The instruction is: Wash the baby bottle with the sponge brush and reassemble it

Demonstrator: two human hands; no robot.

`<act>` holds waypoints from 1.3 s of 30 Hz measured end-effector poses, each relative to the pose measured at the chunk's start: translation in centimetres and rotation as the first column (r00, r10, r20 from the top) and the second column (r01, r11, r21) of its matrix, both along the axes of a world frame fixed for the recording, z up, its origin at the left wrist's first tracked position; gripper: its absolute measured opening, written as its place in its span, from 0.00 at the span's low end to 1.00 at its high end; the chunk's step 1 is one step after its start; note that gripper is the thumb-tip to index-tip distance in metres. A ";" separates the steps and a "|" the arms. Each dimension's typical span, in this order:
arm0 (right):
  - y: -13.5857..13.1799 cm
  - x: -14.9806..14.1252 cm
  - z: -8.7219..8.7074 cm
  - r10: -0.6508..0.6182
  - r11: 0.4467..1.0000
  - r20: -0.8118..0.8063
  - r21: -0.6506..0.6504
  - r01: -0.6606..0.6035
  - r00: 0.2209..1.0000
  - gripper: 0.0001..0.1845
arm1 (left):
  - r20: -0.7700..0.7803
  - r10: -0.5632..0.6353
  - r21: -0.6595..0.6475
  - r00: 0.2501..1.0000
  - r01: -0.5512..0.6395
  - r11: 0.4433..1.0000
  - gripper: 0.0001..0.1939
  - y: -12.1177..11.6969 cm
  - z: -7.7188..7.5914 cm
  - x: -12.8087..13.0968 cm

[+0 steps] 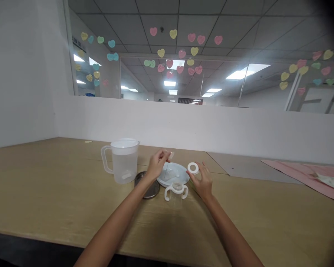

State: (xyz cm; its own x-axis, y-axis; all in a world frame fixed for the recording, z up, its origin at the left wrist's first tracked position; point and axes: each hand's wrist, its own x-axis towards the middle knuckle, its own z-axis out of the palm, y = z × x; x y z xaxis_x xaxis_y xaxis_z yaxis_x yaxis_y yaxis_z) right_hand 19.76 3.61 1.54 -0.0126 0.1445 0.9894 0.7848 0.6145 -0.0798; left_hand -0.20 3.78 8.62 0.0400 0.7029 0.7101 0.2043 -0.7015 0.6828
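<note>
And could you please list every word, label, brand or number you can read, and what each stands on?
No text can be read.
Heart-shaped notes on the glass: any writing is too small and blurred.
White ring, handled bottle, pitcher: no legible marking.

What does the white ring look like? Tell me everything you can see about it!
The ring is white, round and quite small, with a big hole in the middle. It looks like plastic. The right hand holds it up at its edge between thumb and fingers, with its open middle facing us. It is off the table, and in the picture it shows just right of the bowl. Any fine grooves are too small to make out.
</note>
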 end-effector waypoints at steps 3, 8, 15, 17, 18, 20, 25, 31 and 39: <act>0.7 -0.4 -0.8 -0.051 0.958 -0.133 -0.287 0.011 0.990 0.28 | -0.351 0.267 0.141 0.898 -0.231 0.963 0.14 0.7 -2.2 -1.6; 1.2 -1.1 -1.8 -0.050 0.809 -0.050 -0.587 0.011 0.997 0.22 | -0.561 0.388 0.090 0.732 -0.411 0.907 0.14 2.1 -7.5 -2.6; 1.7 -0.8 -2.7 -0.040 0.755 0.086 -0.650 0.086 0.996 0.21 | -0.654 0.457 0.206 0.603 -0.438 0.875 0.18 2.1 -9.7 -2.7; 1.6 -0.8 -2.7 -0.005 0.744 0.095 -0.665 0.067 0.995 0.19 | -0.631 0.525 0.288 0.571 -0.456 0.842 0.20 1.8 -9.4 -3.0; 1.6 -0.9 -2.7 0.003 0.737 0.092 -0.673 0.060 0.996 0.18 | -0.596 0.584 0.335 0.551 -0.490 0.805 0.20 1.7 -9.2 -3.3; 1.5 -0.9 -2.7 -0.011 0.724 0.064 -0.688 0.052 0.998 0.19 | -0.469 0.730 0.399 0.497 -0.619 0.677 0.23 1.7 -8.7 -4.3; 1.1 -1.1 -2.7 -0.037 0.716 -0.004 -0.697 0.024 0.999 0.21 | -0.140 0.948 0.132 0.287 -0.943 0.305 0.43 2.3 -8.1 -7.9; 0.7 -1.1 -2.5 0.008 0.759 0.168 -0.643 0.104 0.986 0.17 | -0.151 0.941 -0.119 0.302 -0.951 0.286 0.54 3.0 -8.2 -10.3; 1.1 -1.0 -2.8 -0.021 0.793 0.295 -0.578 0.195 0.955 0.18 | 0.032 0.894 -0.107 0.446 -0.888 0.447 0.53 3.7 -8.5 -11.2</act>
State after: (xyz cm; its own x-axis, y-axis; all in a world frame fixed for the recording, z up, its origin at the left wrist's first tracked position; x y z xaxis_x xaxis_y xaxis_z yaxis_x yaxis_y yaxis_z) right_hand 18.73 4.67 -1.24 -0.2031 0.7178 0.6659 0.8875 0.4222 -0.1844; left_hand -11.35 7.46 0.14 -0.6849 0.3634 0.6315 0.6387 -0.1175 0.7604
